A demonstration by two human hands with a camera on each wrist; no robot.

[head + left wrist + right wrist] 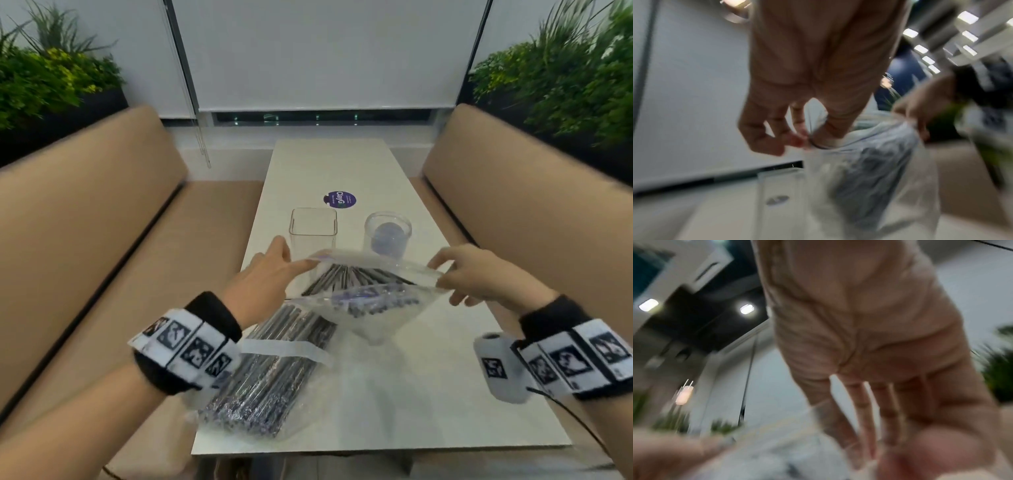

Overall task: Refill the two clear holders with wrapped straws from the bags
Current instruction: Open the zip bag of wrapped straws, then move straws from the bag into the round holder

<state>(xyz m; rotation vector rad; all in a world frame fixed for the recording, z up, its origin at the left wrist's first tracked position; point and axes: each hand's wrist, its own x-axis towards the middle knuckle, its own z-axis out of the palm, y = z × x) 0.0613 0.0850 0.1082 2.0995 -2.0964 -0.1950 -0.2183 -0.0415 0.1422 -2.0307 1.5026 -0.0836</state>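
- Bag (363,301) of clear crinkly plastic, full of dark wrapped straws (346,279), hangs above the middle of the white table (428,394), its mouth stretched between my two hands.
- My left hand (263,277) pinches the mouth's edge at 9 o'clock; the left wrist view shows thumb and fingertips closed on the film.
- My right hand (479,274) pinches the opposite edge at 3 o'clock, fingers curled round the plastic.
- To do this well, I judge I should pull the two edges apart evenly and keep the mouth tilted up, so the straws do not slide out before one hand is free to take a bunch.
- The empty square clear holder (313,229) stands at 12 o'clock just beyond the bag, and the round clear holder (387,236) at 1 o'clock beside it; both are upright and hold no straws yet.
- A second plastic bag of wrapped straws (267,383) lies flat at 7 o'clock, partly under my left wrist.
- A round purple sticker (339,199) sits on the table beyond the holders.
- The holders stand close to the hanging bag; a swing forward could tip them.
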